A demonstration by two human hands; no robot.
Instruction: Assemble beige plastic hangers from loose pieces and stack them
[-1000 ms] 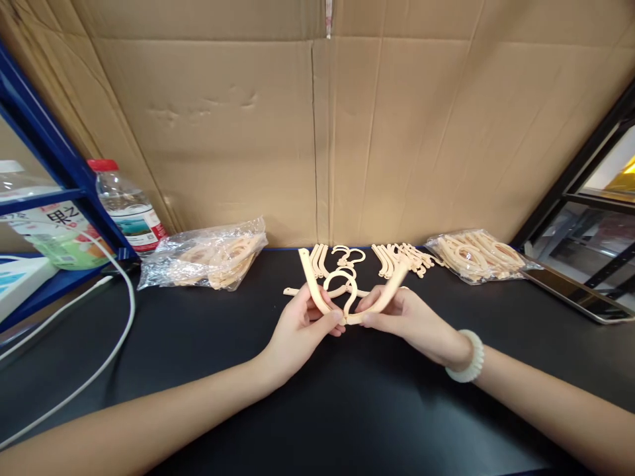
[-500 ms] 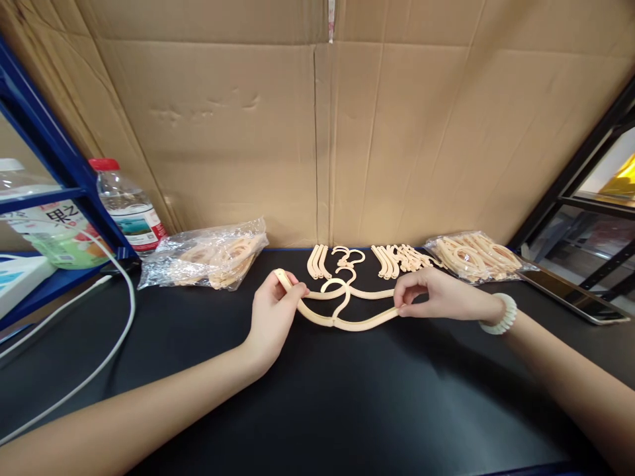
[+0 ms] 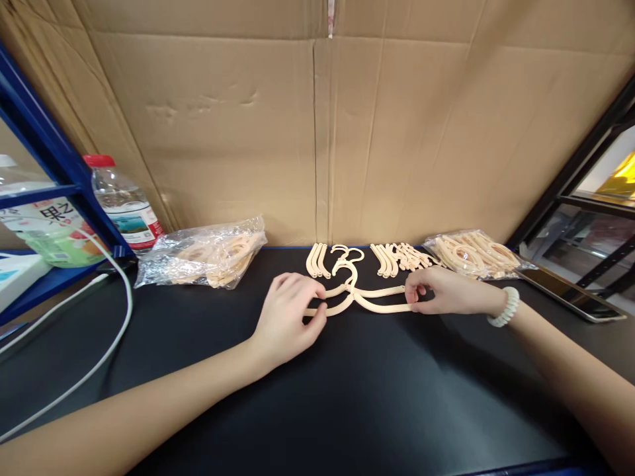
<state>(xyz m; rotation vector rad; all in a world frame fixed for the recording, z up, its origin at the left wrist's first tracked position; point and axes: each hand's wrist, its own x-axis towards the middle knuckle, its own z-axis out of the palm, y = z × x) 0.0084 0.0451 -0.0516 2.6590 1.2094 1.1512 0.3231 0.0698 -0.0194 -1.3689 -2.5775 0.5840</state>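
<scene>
Two cream plastic clothes hangers lie on the black table, one close behind the other. The front hanger (image 3: 380, 307) has its hook turned toward the back, overlapping the rear hanger (image 3: 380, 292). My left hand (image 3: 288, 314) hovers over their left arms, thumb and fingers apart, covering the left ends. At the other side, my right hand (image 3: 439, 291) pinches the right end of the front hanger, fingertips also near the rear one's end.
Behind lie loose hanger arms (image 3: 317, 260), loose hooks (image 3: 354, 254), and more small parts (image 3: 409, 256). Plastic bags of hanger parts sit left (image 3: 213, 254) and right (image 3: 473, 254). A tablet-like device (image 3: 570, 294), a white cable (image 3: 129, 297) and a bottle (image 3: 124, 208) flank the table.
The front hanger has gone from tilted and raised to flat beside the rear one. My left hand has let go of its end and opened; my right hand moved slightly right.
</scene>
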